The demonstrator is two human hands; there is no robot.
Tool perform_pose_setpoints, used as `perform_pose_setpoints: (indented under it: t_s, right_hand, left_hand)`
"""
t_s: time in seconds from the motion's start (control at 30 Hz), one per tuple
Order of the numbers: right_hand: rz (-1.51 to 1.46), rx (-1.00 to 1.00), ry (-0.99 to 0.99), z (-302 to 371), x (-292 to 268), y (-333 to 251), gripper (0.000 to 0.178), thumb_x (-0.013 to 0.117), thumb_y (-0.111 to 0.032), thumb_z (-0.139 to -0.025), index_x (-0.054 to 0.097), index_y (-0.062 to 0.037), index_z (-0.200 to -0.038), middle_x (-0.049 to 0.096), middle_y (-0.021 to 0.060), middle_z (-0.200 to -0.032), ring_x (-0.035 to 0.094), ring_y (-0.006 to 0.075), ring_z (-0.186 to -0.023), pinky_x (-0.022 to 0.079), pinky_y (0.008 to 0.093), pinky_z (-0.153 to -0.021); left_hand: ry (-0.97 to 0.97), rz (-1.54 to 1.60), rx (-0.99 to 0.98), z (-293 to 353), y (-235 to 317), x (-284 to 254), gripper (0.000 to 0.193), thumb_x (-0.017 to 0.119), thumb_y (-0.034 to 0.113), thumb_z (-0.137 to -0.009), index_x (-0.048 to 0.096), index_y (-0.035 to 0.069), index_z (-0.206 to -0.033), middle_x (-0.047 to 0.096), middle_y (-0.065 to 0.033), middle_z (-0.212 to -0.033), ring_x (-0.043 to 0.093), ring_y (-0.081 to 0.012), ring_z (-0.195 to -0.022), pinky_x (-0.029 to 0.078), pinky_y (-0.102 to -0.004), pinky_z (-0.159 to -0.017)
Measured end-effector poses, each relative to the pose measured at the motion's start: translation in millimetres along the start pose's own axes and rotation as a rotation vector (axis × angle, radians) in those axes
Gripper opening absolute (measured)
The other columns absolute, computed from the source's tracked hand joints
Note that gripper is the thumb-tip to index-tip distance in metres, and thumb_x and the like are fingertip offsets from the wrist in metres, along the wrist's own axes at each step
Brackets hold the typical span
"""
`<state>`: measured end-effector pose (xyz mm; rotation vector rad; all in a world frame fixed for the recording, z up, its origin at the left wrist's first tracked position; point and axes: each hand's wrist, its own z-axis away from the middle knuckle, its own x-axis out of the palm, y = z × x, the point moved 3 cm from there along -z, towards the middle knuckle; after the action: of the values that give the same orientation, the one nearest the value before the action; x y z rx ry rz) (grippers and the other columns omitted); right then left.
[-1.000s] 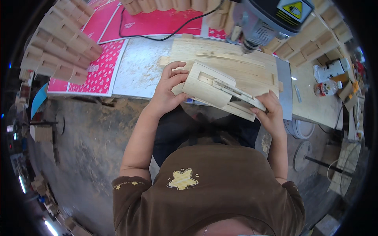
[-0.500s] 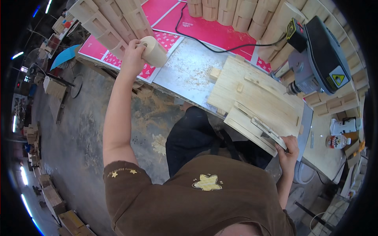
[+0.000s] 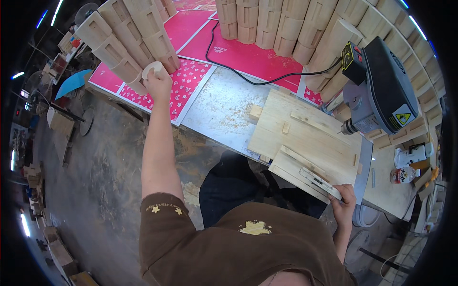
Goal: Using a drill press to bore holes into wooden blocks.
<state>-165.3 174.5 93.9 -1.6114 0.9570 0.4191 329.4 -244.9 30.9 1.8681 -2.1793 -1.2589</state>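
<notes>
My left hand [image 3: 157,86], arm stretched out to the far left, is closed on a pale round wooden block [image 3: 163,71] at the foot of the stacked wooden blocks [image 3: 114,50]. The hand covers much of this block, and whether it rests on the table cannot be told. On the right, my right hand [image 3: 344,202] has its fingers around the near end of a narrow pale bar [image 3: 320,182] with a slot along it. That bar lies along the near edge of a flat wooden jig [image 3: 305,128], which has several thin wooden strips fixed on it.
A drill press [image 3: 381,90] stands over the jig's right side, its chuck [image 3: 348,127] pointing down. A black cable [image 3: 248,81] crosses the pink table covering [image 3: 257,59]. More stacked blocks [image 3: 267,24] line the back. Sawdust lies on the metal sheet [image 3: 210,109]. A bottle [image 3: 403,175] stands at right.
My left hand has carried the round block away from me, up against the stacks. My right hand keeps its hold on the bar's end. The whole view has shifted slightly.
</notes>
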Motion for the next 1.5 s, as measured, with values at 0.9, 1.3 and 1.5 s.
perform_pose_setpoints:
  t_s: [0.9, 1.3, 1.5]
  right_hand:
    - [0.043, 0.019, -0.007, -5.0, -21.0, 9.5, 0.030, 0.072, -0.001, -0.056, 0.065, -0.0044, -0.084, 0.058, 0.0088, -0.076, 0.054, 0.0279, -0.074, 0.044, 0.0359, -0.066]
    - [-0.012, -0.012, 0.023, 1.3, -15.9, 10.4, 0.030, 0.076, -0.005, -0.055, 0.066, -0.0060, -0.083, 0.057, 0.0072, -0.076, 0.053, 0.0257, -0.074, 0.043, 0.0345, -0.066]
    - [-0.014, -0.010, 0.012, 1.0, -14.4, 13.3, 0.031, 0.075, -0.004, -0.054, 0.066, -0.0054, -0.084, 0.057, 0.0074, -0.074, 0.053, 0.0258, -0.074, 0.043, 0.0348, -0.066]
  left_hand:
    - [-0.858, 0.968, 0.226, 75.9, 308.2, 25.2, 0.033, 0.072, 0.017, -0.077, 0.062, -0.001, -0.103, 0.065, -0.0104, -0.096, 0.062, -0.0152, -0.085, 0.049, -0.0268, -0.073]
    - [-1.197, 1.252, 0.168, 132.6, 479.6, 113.0, 0.078, 0.080, 0.016, -0.065, 0.042, -0.003, -0.130, 0.056, -0.0161, -0.122, 0.055, -0.0234, -0.111, 0.044, -0.0313, -0.093]
    - [-1.074, 1.287, 0.060, 123.7, 460.5, 84.0, 0.070, 0.080, 0.011, -0.064, 0.047, -0.006, -0.124, 0.061, -0.0147, -0.113, 0.061, -0.0204, -0.100, 0.050, -0.0302, -0.085]
